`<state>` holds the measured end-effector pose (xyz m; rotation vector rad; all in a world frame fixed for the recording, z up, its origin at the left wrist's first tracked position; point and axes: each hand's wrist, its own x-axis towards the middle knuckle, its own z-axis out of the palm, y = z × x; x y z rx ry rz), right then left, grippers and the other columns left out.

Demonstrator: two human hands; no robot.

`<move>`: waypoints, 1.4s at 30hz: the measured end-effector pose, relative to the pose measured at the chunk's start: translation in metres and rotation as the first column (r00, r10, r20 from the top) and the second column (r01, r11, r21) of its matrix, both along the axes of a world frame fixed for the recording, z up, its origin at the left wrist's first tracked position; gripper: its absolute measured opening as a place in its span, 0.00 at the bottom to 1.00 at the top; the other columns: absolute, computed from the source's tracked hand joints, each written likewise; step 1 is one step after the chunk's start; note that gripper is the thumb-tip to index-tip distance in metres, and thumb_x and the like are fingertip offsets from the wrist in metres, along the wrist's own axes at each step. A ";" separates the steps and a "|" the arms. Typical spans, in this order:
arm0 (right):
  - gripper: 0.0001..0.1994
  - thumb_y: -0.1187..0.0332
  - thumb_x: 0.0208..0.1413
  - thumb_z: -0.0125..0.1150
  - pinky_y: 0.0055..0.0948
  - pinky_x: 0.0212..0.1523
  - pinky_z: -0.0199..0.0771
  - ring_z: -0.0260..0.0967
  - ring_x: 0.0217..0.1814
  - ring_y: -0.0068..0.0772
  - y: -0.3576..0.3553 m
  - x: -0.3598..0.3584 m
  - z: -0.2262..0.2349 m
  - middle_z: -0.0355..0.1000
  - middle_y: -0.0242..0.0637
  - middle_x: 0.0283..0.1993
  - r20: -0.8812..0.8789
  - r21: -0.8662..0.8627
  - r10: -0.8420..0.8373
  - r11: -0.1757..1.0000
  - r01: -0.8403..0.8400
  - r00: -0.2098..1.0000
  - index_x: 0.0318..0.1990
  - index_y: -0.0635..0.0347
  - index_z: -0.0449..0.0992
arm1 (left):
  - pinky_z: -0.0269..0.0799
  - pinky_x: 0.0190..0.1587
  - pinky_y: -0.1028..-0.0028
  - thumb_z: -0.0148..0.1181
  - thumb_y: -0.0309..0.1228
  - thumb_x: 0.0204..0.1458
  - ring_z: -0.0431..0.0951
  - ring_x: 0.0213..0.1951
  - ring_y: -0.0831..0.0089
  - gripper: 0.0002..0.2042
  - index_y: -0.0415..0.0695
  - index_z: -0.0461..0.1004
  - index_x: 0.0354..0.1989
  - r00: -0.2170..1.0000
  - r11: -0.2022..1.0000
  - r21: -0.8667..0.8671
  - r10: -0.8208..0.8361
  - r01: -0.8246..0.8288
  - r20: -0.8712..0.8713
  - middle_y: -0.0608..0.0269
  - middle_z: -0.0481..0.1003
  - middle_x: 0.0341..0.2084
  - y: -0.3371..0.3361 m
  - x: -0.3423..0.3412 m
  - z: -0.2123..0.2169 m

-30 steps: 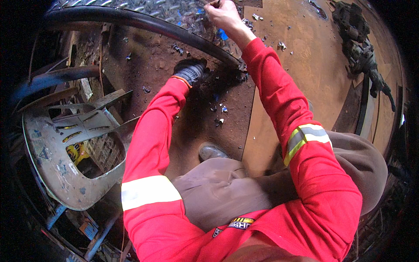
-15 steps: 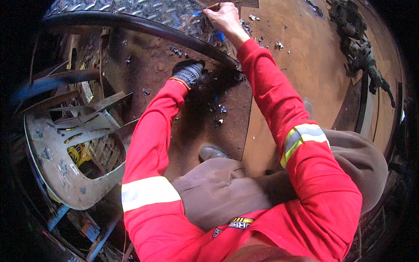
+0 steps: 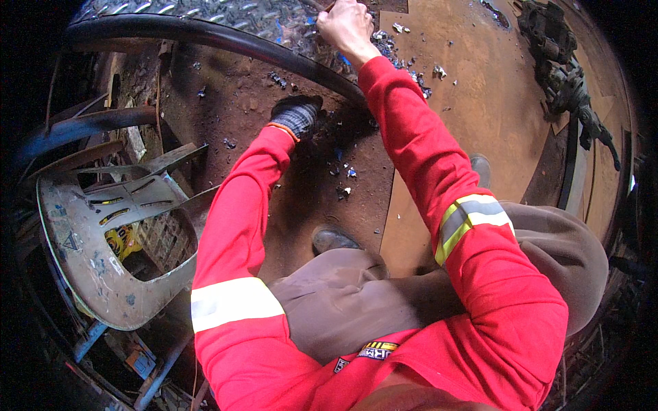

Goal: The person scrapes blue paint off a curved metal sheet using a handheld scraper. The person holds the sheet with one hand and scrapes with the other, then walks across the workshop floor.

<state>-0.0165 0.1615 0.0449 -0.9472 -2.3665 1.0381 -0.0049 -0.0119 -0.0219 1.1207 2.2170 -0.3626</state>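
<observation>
Two hands work the black rim (image 3: 226,38): gloved left hand (image 3: 296,115) braces underneath, grip hidden; bare right hand (image 3: 346,24), at twelve o'clock, closes on something unclear.

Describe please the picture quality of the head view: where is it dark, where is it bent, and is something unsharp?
Head view: the corners and rim fall into black vignette; the fisheye bends the dark pipe edge into an arc; light is warm and even on the rusty floor plate; the right hand and gloved left hand look fairly sharp, only slightly soft.

Red sleeves (image 3: 233,226), grey-gloved left hand (image 3: 296,115)
</observation>
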 end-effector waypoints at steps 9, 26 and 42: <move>0.13 0.62 0.48 0.56 0.42 0.28 0.72 0.73 0.26 0.45 0.017 -0.018 -0.017 0.74 0.49 0.24 0.008 -0.196 0.142 0.971 -0.138 0.990 0.23 0.65 0.74 | 0.69 0.52 0.55 0.49 0.49 0.55 0.74 0.50 0.51 0.21 0.48 0.71 0.50 0.999 0.999 0.045 -0.027 0.028 -0.042 0.49 0.75 0.47 -0.003 -0.001 -0.007; 0.14 0.58 0.44 0.63 0.38 0.49 0.75 0.77 0.43 0.46 0.031 0.009 -0.045 0.78 0.48 0.37 -0.244 -0.070 0.234 0.963 -0.258 0.941 0.35 0.56 0.83 | 0.70 0.50 0.55 0.53 0.48 0.53 0.76 0.46 0.50 0.20 0.46 0.74 0.45 0.999 0.999 0.041 -0.034 0.034 -0.003 0.49 0.76 0.43 0.004 0.003 0.019; 0.17 0.60 0.47 0.56 0.47 0.41 0.76 0.76 0.38 0.57 0.000 0.005 -0.012 0.75 0.59 0.32 -0.033 0.069 0.199 0.978 -0.197 0.979 0.28 0.70 0.78 | 0.69 0.52 0.55 0.49 0.52 0.54 0.75 0.49 0.51 0.23 0.47 0.74 0.48 1.000 1.000 0.010 -0.007 0.007 -0.015 0.49 0.75 0.47 0.005 0.004 0.013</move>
